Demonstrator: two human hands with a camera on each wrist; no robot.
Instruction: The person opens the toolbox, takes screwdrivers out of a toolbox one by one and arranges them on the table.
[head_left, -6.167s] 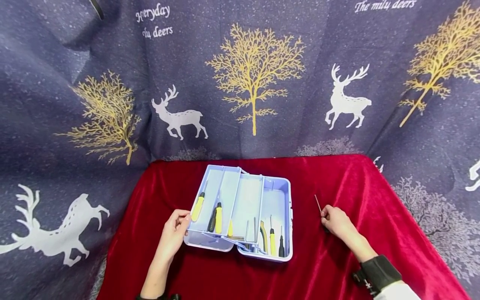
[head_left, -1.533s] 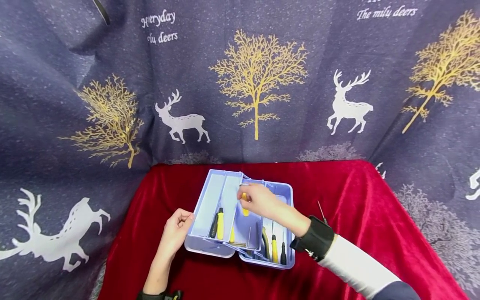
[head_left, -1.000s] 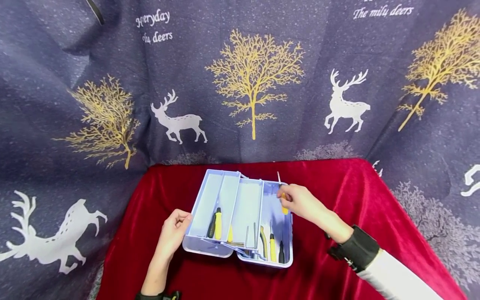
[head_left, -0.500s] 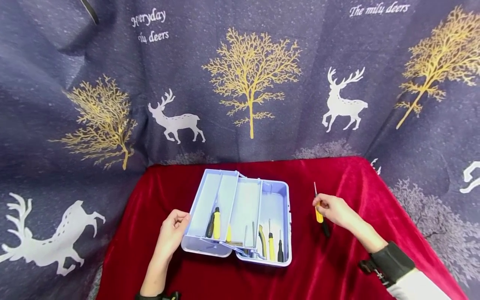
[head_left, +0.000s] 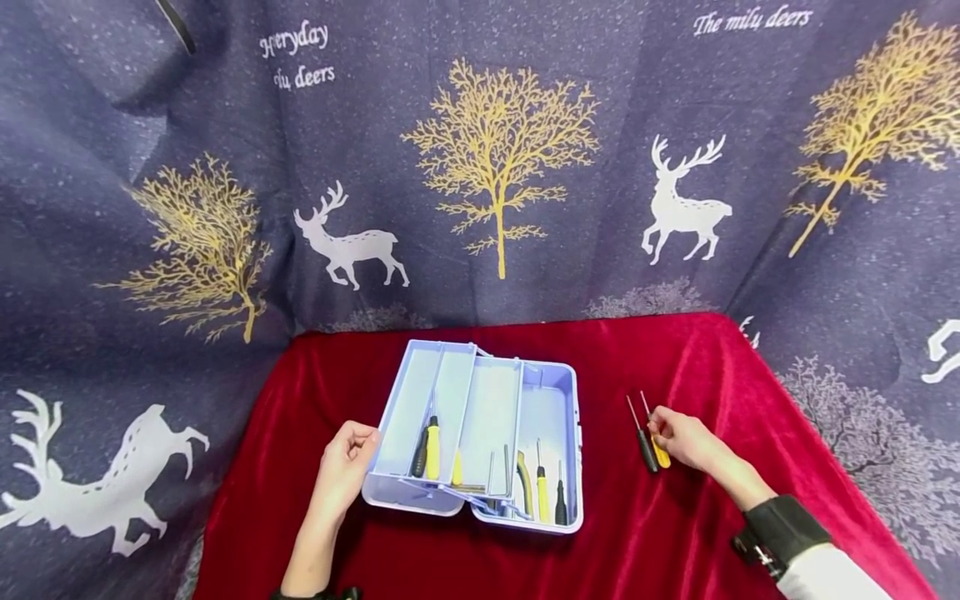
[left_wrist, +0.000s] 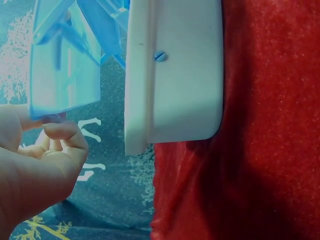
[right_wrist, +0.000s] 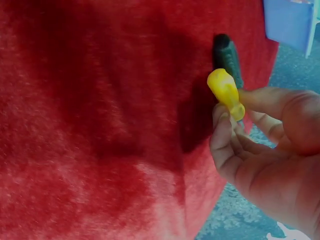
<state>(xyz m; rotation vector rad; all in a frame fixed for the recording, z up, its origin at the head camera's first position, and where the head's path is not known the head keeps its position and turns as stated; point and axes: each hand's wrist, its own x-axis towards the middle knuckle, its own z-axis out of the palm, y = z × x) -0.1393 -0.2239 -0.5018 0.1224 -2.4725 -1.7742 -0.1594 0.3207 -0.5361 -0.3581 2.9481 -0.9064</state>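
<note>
My right hand (head_left: pixel 686 435) pinches a yellow-handled screwdriver (head_left: pixel 662 454) at the cloth, right of the toolbox. In the right wrist view its yellow handle (right_wrist: pixel 223 87) shows between thumb and fingers. Close beside it lies a black-handled screwdriver (head_left: pixel 647 452), shaft pointing away. My left hand (head_left: pixel 347 462) pinches the left edge of the raised tray of a pale blue toolbox (head_left: pixel 577 467); the left wrist view shows the fingers at the tray's corner (left_wrist: pixel 65 90). In that tray lie a yellow-handled screwdriver (head_left: pixel 432 450) and a black-handled tool (head_left: pixel 420 454).
The toolbox's right compartment holds pliers (head_left: pixel 525 483), a yellow-handled screwdriver (head_left: pixel 543 496) and a black one (head_left: pixel 561 504). Hex keys (head_left: pixel 491 473) stand in the middle tray. Red cloth (head_left: pixel 720 367) covers the table; a patterned curtain (head_left: pixel 450 167) hangs behind and at the sides.
My right hand has carried the yellow-handled screwdriver from the toolbox rightward and down beside the black-handled one, which it held on the cloth earlier. My left hand keeps its grip on the tray.
</note>
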